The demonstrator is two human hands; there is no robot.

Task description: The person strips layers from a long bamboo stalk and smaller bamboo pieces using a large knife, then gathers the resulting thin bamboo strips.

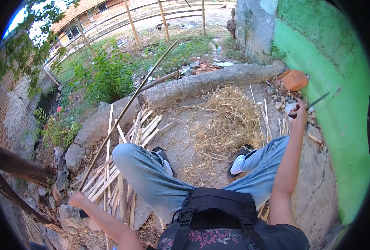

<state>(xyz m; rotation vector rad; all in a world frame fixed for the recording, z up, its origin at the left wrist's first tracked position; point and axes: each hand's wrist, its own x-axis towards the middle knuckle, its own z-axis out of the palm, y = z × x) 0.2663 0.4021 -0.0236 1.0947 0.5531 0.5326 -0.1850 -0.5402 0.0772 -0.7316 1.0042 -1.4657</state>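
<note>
Fingers of the left hand (75, 199) were curled shut around the butt of a long bamboo pole (126, 109), which ran from the hand at 8 o'clock up toward 12 o'clock, its thin tip ending over the grass. Fingers of the right hand (300, 113), out at 2 o'clock, were closed on the handle of a knife (317, 101) whose blade pointed toward the green wall (339, 104); the blade was well apart from the pole.

As a judgement, the work looked partly done. A heap of split bamboo strips (122, 166) lay under and to the left of the person's left knee (128, 156), around 7 to 9 o'clock, and a mat of pale shavings (226, 121) covered the ground at centre, just past the feet. A few more slats (264, 116) leaned near the wall at 2 o'clock. The pole in hand appeared whole and uncut, so it seemed yet to be split.

Bare, cracked, dusty ground (318, 191) carried all this, edged at 12 o'clock by a rough low concrete kerb (218, 79). Beyond it lay grass, a leafy shrub (105, 75) at 11 o'clock, and a rail fence (151, 16) before a tiled roof. A stone-lined ditch dropped away at 9 o'clock. An orange brick (295, 79) sat among rubble at 1 o'clock.
</note>
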